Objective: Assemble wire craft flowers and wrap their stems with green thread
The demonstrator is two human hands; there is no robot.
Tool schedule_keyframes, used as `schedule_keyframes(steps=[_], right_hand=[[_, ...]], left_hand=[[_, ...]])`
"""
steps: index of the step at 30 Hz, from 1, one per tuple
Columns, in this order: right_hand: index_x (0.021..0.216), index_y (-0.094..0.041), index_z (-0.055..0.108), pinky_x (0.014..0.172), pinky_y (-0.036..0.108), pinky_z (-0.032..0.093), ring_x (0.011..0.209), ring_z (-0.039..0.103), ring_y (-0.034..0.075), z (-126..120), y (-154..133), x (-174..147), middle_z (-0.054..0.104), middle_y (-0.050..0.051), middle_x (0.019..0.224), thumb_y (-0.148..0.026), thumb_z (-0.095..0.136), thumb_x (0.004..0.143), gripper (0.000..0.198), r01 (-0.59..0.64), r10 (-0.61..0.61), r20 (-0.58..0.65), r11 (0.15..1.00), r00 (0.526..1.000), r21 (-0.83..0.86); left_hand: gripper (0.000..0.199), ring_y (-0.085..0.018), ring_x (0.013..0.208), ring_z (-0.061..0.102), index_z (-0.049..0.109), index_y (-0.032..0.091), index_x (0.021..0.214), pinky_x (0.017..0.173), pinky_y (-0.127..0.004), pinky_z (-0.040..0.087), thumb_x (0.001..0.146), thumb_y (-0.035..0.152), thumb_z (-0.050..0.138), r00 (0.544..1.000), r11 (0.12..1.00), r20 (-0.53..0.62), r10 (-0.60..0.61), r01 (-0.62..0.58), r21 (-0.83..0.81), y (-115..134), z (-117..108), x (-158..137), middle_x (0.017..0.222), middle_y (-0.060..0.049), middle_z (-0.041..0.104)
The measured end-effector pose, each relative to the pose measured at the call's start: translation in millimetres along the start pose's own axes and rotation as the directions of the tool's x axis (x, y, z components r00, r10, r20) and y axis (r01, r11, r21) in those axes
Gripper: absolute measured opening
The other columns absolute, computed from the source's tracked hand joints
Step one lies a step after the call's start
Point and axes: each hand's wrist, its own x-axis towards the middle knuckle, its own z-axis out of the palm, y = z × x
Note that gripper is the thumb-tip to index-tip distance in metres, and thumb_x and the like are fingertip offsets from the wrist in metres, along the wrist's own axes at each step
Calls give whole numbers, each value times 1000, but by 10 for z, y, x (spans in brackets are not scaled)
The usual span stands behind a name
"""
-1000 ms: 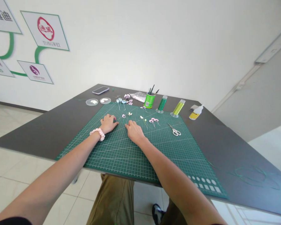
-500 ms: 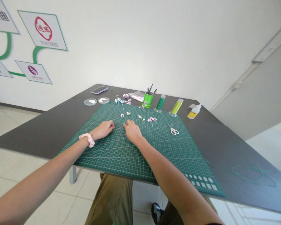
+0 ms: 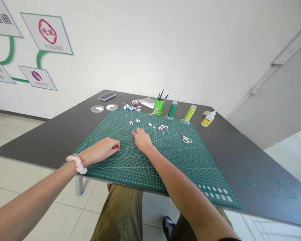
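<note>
- Since a second ago, the person's left hand [image 3: 104, 149] has slid back toward the near-left part of the green mat [image 3: 130, 167], while the right hand [image 3: 142, 139] has barely shifted.
- On the left, the fingers are curled in, thumb beside them; on the right, they sit close together, bent down at the mat. From here I can't tell whether either pinches something thin.
- As for progress, I'd judge it partway: blue flowers [image 3: 126, 107] at the mat's far edge and pink flowers [image 3: 163, 127] right of the right hand already have thin stems.
- Not everything looks made up: white pieces sit loose in two shallow dishes on the desk [image 3: 65, 140], beyond the mat's far-left corner. How much is left, I can't say.
- Nearest the right hand, just beyond its fingers, lies a cream flower [image 3: 137, 120], small and pale with petals spread; any stem is too small to make out.
- Just left of it rests a pink petal loop [image 3: 130, 123], ring-shaped and apart from the flower.
</note>
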Motion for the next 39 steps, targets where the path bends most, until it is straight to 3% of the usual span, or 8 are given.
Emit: schedule_keyframes(steps=[3,6,8,13,17,25,31,39], right_hand=[[108,-14,63,80,31,52,106,51,23,8,0,-8,56,14,114,-8,33,95,33,-2,2,-13,1000,1000,4],[107,-15,63,80,31,51,106,50,23,20,4,-11,56,14,114,-8,34,94,33,-8,8,-21,1000,1000,11],[106,-15,63,80,31,51,106,50,23,29,9,-10,56,13,114,-8,35,94,32,-9,9,-22,1000,1000,16],[106,-15,63,79,32,51,106,51,24,44,14,-14,56,13,113,-10,36,95,31,-12,13,-28,1000,1000,23],[111,-15,63,82,33,51,106,50,24,44,16,-21,56,13,113,-14,33,97,33,-11,12,-34,1000,999,27],[117,-15,63,83,34,51,107,50,25,48,22,-19,56,14,114,-13,33,97,36,-15,17,-35,998,999,68],[120,-17,63,87,32,49,108,53,23,54,59,-11,58,12,114,-14,33,97,38,-63,71,-48,986,996,158],[123,-16,64,88,27,48,103,63,18,59,149,24,59,11,121,-9,33,94,43,-233,266,-65,920,962,316]], left_hand=[[24,-21,83,64,66,19,86,77,-33,46,88,28,44,991,992,-130,-42,57,110,-183,-167,-30,89,-6,68],[30,-24,87,63,67,17,103,81,-37,49,88,32,45,891,944,-426,-156,261,200,-344,-282,-32,112,-11,61],[31,-27,100,59,68,18,105,90,-40,47,89,31,44,867,936,-489,-93,244,255,-364,-260,11,113,-12,61],[38,-31,120,50,63,21,121,97,-50,41,94,25,36,942,958,-332,49,50,283,-179,97,313,132,-13,57],[48,-26,134,43,43,20,140,111,-56,25,93,17,30,970,981,-223,94,-52,186,-84,360,586,146,-13,49],[63,-23,139,40,10,12,151,115,-62,13,89,9,21,988,994,-128,86,-76,82,-142,445,722,149,-18,44],[56,-25,138,42,14,14,150,113,-65,11,95,17,22,984,993,-145,102,-92,75,-151,455,720,147,-18,47],[48,-27,139,40,32,16,145,114,-65,10,100,33,28,979,986,-169,113,-89,143,-63,431,677,146,-18,47]])
